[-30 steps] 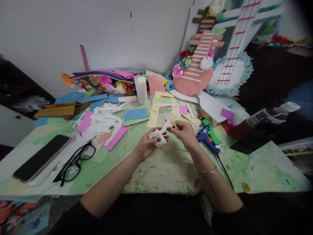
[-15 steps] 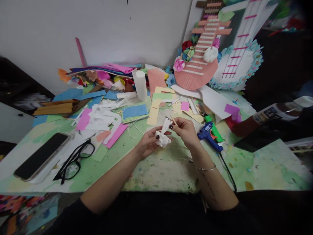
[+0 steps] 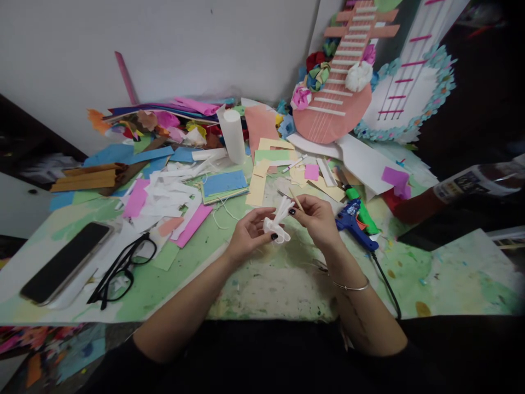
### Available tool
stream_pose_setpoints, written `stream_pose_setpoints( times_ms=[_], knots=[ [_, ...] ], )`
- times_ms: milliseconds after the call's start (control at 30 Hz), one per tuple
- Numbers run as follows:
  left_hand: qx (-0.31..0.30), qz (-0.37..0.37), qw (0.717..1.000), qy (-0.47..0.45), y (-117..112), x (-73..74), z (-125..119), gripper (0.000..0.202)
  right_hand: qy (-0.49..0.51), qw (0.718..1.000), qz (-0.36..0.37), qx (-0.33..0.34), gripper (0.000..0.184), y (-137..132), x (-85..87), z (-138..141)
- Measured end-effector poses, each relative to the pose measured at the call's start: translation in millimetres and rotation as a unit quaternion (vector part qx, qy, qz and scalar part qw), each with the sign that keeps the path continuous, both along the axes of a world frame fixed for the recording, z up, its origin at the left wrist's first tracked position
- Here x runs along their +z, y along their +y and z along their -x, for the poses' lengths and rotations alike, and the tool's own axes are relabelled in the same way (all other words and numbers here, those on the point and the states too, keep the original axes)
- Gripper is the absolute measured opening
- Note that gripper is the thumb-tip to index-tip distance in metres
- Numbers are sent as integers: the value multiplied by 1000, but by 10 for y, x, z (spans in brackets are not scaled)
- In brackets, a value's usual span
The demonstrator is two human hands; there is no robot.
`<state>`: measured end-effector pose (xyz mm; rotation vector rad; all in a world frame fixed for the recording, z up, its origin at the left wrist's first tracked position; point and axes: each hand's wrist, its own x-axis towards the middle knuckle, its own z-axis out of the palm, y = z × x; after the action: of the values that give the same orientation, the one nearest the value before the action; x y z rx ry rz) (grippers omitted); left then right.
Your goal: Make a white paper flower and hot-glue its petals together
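Observation:
My left hand [image 3: 246, 236] is closed on a white paper flower [image 3: 279, 231], thumb in front and fingers behind it. Narrow white strips rise from the flower's gathered part toward my right hand [image 3: 318, 218]. A thin wooden stick [image 3: 296, 198] is pinched in my right hand, its upper end sticking out past the fingers. The right thumb lies beside the white strips; I cannot tell whether it presses on them. Just right of that hand, a blue glue gun [image 3: 356, 229] lies on the table [image 3: 262, 287].
Paper scraps [image 3: 168, 200] cover the left side, near black glasses [image 3: 123, 271] and a phone [image 3: 68, 262]. A white paper roll [image 3: 233, 137] stands behind. A large bottle [image 3: 455, 191] is at right. Decorated paper instruments [image 3: 338, 117] lean at the back.
The flower has tilted slightly in my hands, and the left thumb has moved right across its front. My right hand has shifted a little to the right with the stick. The view has moved slightly.

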<state>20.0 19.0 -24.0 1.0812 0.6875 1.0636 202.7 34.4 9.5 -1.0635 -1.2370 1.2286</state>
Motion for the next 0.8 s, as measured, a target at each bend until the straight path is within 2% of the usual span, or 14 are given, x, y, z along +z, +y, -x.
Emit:
stream_pose_setpoints(
  times_ms=[333, 467, 567, 667, 800],
  knots=[
    [-38, 2, 998, -53, -16, 46, 70, 53, 40, 999, 12, -1, 22, -1, 24, -7],
    [-83, 27, 994, -66, -23, 56, 67, 58, 39, 999, 13, 25, 24, -10, 23, 11],
    [-115, 54, 990, -66, -30, 42, 49, 53, 19, 996, 19, 79, 27, -20, 7, 30],
    [-75, 51, 995, -27, -26, 8, 29, 40, 9, 990, 32, 138, 29, -33, -21, 62],
    [-6, 47, 999, 8, -2, -29, 22, 34, 8, 993, 31, 115, 28, -40, -59, 120]
  ],
)
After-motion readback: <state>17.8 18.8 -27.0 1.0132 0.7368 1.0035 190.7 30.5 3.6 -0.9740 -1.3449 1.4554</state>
